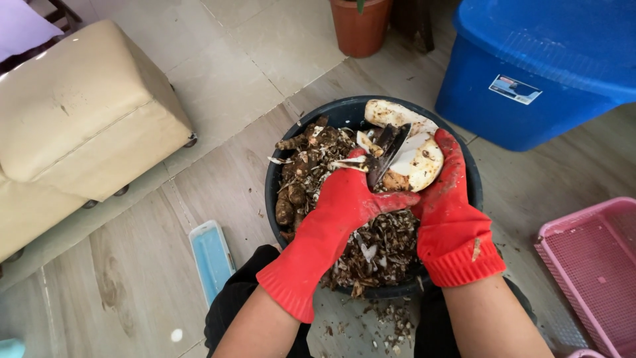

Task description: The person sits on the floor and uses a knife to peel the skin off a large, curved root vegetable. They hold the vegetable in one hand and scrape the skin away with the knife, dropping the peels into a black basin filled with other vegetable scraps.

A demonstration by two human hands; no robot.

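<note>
Left hand (344, 199), red rubber glove: fingers curled shut around a knife (387, 154); handle hidden inside the fist, only the dark, soiled blade shows, laid against the root.
Right hand (445, 192), matching red glove: cupped from the outer side around a large root (414, 156), pale where peeled, brown skin left at the lower edge; fingertips hidden behind it.
Second peeled root (387, 113): white, smooth, lying at the far rim just beyond the held one.
Basin (344, 109): round, black plastic, on the floor between the knees; near rim covered by the forearms.
Contents: brown flaky peelings (384, 245) and knobbly unpeeled roots (291, 195), hard to separate.
Around: blue lidded bin (530, 66), pink mesh tray (589, 265) cut off at right, cream padded stool (79, 113), terracotta pot (361, 26) with its top cut off.
</note>
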